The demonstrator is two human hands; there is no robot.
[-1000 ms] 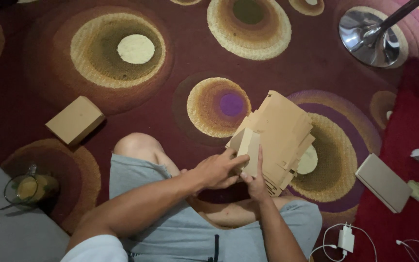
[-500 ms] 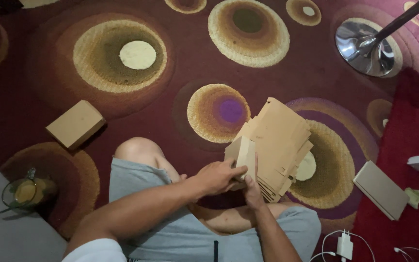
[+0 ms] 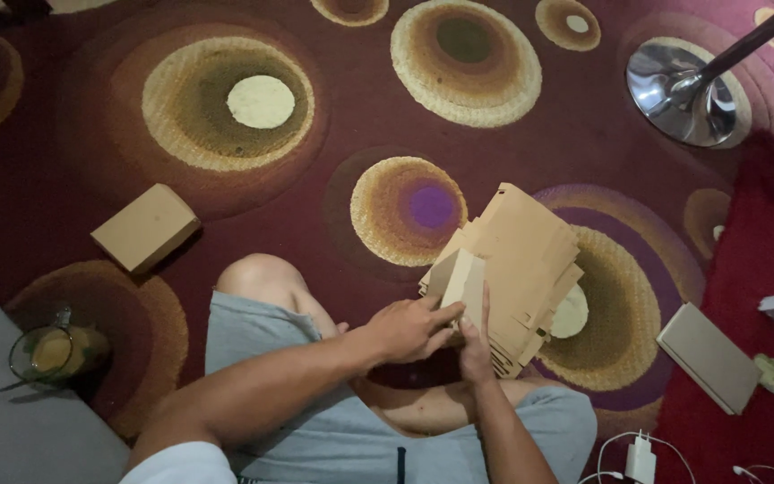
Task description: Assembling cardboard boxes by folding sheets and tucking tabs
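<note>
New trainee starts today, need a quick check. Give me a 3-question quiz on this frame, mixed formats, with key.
1. True or false: both hands are on the stack of flat cardboard blanks.
2. Multiple choice: where is the folded cardboard box?
A. on the person's lap
B. on the carpet, left of the bent knee
C. on the chrome stand base
3. Fill in: the glass jug of yellowish drink stands at the ____ edge of the view.

Key
1. True: left hand and right hand meet at a narrow folded piece at the stack's near side.
2. B
3. left
</note>
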